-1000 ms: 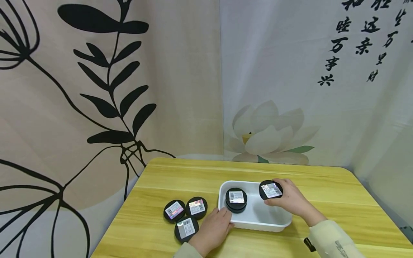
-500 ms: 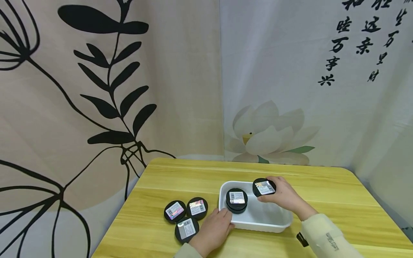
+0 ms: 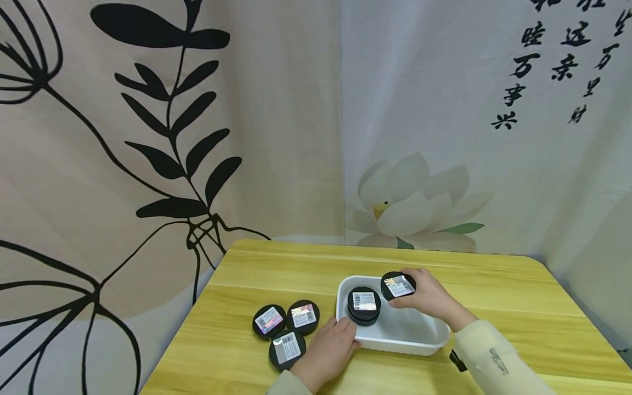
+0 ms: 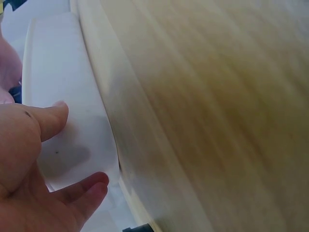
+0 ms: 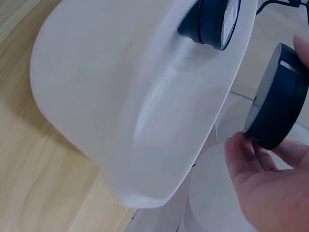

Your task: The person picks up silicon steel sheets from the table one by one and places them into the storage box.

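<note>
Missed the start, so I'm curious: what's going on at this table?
A person's right grip holds a round black container, tilted and raised over the white tray, not yet set down. Their left grip holds the tray at its near left corner. A two-high stack of similar containers stands inside, toward the tray's left end. Three others lie label-up on the wooden table, clustered to the left of the tray.
</note>
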Tool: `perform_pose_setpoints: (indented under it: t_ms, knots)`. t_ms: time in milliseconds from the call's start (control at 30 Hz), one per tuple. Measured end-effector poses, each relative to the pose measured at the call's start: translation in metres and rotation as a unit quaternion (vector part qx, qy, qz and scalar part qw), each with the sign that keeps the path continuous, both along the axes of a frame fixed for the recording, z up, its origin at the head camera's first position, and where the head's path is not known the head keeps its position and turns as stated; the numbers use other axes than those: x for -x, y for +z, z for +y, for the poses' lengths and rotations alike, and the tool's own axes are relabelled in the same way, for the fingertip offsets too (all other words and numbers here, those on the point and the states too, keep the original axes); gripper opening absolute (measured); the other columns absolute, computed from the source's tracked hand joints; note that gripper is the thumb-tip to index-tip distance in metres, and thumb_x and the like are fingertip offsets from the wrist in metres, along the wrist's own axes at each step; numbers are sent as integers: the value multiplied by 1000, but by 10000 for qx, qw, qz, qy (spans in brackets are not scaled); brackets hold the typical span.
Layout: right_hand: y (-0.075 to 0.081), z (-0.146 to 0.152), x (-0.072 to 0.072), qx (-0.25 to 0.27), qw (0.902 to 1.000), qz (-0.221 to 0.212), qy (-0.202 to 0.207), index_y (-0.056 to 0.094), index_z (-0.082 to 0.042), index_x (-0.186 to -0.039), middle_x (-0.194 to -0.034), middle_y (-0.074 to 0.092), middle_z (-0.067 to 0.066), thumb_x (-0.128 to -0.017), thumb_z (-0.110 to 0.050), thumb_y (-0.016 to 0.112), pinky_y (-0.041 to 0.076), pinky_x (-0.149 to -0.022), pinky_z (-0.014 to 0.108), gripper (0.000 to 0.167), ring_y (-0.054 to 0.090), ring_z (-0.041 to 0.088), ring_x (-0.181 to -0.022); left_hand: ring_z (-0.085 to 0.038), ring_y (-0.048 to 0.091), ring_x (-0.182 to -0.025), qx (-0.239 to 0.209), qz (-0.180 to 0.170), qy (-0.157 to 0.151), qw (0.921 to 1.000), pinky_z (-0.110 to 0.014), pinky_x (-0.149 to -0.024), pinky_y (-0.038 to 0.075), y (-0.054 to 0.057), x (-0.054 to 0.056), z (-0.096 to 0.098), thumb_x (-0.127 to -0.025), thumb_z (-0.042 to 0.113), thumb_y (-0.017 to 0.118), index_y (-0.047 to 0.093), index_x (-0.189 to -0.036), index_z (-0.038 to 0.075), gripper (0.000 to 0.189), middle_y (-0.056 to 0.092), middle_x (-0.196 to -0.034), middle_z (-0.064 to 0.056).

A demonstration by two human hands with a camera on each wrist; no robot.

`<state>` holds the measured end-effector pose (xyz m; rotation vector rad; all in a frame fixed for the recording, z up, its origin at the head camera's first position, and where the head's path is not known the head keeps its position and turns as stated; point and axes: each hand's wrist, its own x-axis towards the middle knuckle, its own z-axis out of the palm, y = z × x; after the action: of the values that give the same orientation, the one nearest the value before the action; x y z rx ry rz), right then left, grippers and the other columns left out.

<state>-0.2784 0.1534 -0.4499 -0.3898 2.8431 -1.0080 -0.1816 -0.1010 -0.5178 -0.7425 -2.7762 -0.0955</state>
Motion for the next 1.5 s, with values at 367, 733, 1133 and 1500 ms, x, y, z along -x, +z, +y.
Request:
perform_pose_setpoints:
  t_ms: [367, 733, 1133, 1500]
  knots:
    - [0, -14, 2, 117, 9995, -42, 277, 51, 2, -141, -134, 55, 22, -69, -37, 92, 49, -91, 46, 91, 57, 29, -110, -13, 50, -79, 39, 88, -45, 9999, -24, -72, 43, 1, 1, 1, -98, 38, 62, 57, -94, 18, 21, 55, -90, 6]
    - [0, -26, 7, -79, 9985, -72, 533, 52, -1, -141, -138, 54, 19, -65, -41, 93, 49, -93, 48, 95, 57, 28, -113, -13, 49, -78, -37, 29, -46, 10000, -25, -70, 43, 0, 2, 0, -97, 39, 63, 57, -93, 18, 23, 55, -89, 6]
    - [0, -35, 14, -126, 9947, -84, 1019, 54, -3, -139, -134, 56, 16, -64, -41, 92, 48, -93, 44, 93, 56, 25, -112, -13, 49, -77, -5, 116, -111, 9999, -25, -70, 43, 1, 3, -1, -97, 38, 63, 57, -92, 17, 22, 54, -88, 6]
    - [-3, -44, 18, -12, 9900, -191, 1397, 55, -4, -139, -137, 55, 15, -66, -36, 93, 46, -97, 45, 89, 55, 25, -116, -13, 51, -79, 16, -12, -32, 10000, -25, -71, 43, 1, 2, 0, -98, 39, 63, 59, -95, 17, 22, 56, -90, 6]
